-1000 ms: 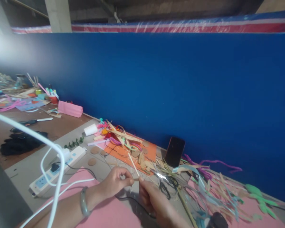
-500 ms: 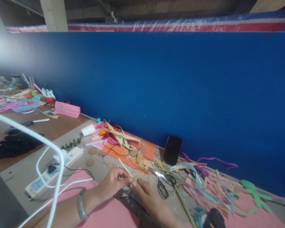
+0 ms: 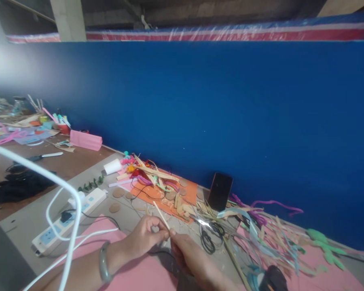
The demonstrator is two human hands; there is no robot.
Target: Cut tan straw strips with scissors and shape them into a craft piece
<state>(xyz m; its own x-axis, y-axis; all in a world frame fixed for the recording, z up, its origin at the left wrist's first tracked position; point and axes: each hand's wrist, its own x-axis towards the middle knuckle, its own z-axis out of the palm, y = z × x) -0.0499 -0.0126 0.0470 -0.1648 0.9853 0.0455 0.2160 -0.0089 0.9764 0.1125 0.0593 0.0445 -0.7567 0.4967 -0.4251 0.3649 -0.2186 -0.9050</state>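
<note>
Between my two hands is a thin pale stick [image 3: 161,214], slanting up and to the left. My left hand [image 3: 147,237], with a bangle [image 3: 104,262] on the wrist, pinches it between thumb and forefinger. Close against it, my right hand [image 3: 186,252] grips the stick's lower end with thumb and fingers; its other fingers are partly hidden. Beneath my hands lies pink paper [image 3: 145,273]. Black-handled scissors [image 3: 208,234] rest just right of my right hand, their blades pointing back to the left.
A power strip [image 3: 68,222] and a white cable [image 3: 74,226] are at the left. Behind my hands, orange paper [image 3: 188,188] carries wood strips and scraps. A dark phone [image 3: 221,190] leans on the blue wall [image 3: 200,101]. Coloured strips and a green figure [image 3: 324,244] lie at the right.
My right hand has turned and its fingers have curled in further at the lower end of the stick. The stick has shifted slightly; my left hand keeps its pinch.
</note>
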